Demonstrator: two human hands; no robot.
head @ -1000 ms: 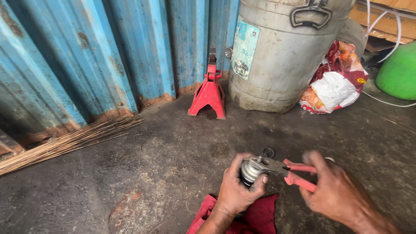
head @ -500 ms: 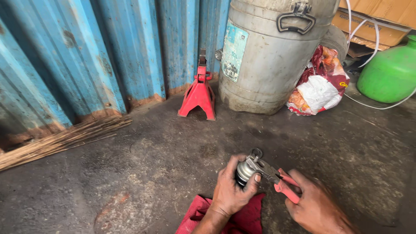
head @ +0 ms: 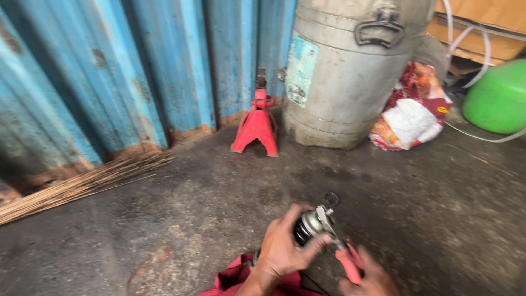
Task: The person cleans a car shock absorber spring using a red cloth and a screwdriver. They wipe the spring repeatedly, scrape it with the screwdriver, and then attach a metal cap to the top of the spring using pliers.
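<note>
Gripping a greasy, round silver metal part (head: 310, 223), pliers (head: 344, 257) touching it.

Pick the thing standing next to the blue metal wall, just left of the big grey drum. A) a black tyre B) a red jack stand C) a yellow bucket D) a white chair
B: a red jack stand stands upright on the floor between the blue wall and the grey drum.
</note>
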